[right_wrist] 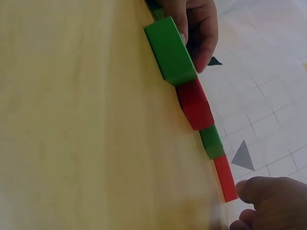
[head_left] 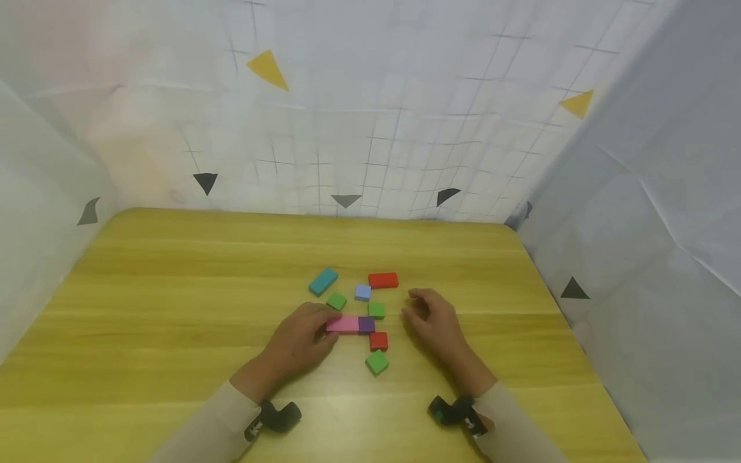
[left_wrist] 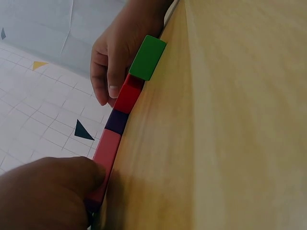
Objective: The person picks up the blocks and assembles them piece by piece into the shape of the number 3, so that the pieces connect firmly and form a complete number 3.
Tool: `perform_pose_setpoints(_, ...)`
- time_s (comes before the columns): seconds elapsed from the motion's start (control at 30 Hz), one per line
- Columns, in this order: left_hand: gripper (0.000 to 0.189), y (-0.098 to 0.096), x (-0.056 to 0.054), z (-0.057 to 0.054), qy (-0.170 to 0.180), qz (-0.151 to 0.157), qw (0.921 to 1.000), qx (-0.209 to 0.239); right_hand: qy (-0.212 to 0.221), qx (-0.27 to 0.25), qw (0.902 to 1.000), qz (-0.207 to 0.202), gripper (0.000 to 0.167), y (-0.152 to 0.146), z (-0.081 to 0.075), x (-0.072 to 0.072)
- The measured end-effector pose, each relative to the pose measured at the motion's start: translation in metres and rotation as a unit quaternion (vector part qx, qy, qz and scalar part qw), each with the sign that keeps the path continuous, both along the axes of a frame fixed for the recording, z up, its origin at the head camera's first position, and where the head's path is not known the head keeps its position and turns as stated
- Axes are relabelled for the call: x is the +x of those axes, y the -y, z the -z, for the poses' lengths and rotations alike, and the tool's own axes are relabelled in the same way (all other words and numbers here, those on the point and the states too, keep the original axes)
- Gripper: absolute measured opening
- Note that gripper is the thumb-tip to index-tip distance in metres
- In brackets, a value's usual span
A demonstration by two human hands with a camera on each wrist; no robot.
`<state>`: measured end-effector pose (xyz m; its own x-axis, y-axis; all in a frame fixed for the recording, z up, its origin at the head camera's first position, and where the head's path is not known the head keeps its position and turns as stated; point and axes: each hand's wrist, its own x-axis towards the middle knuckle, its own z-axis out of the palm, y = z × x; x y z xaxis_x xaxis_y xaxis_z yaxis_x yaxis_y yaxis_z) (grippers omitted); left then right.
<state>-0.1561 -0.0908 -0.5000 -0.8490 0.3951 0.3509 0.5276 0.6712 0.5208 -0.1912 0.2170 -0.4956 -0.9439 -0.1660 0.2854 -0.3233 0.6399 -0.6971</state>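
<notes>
My left hand (head_left: 298,337) pinches the left end of a long pink block (head_left: 345,325) between thumb and fingers; its thumb shows against the block's side in the left wrist view. The pink block's right end meets a small purple block (head_left: 366,325). Just to the lower right of the purple block is a red block (head_left: 379,341), followed nearer me by a tilted green block (head_left: 377,363). Above the purple one lies another green block (head_left: 376,310). Resting to the right of these blocks, my right hand (head_left: 435,321) has loosely bent fingers and holds nothing.
Farther back on the wooden table (head_left: 173,276) lie a long red block (head_left: 383,280), a light blue block (head_left: 363,292), a teal block (head_left: 323,281) and a third green block (head_left: 336,301). White sheets (head_left: 370,116) with triangle marks wall the table's back and sides.
</notes>
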Motion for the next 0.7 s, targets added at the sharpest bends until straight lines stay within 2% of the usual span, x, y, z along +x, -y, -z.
perform_pose_setpoints(0.37,0.03,-0.001,0.001,-0.003,0.012,-0.002,0.9999,-0.002,-0.042,0.008,0.999,-0.013,0.038,0.004,0.005,-0.019)
perform_pose_setpoints(0.7,0.029,-0.001,0.0,0.001,-0.014,0.001,0.9999,0.005,-0.013,0.017,0.9998,-0.004,0.039,0.004,0.007,-0.025)
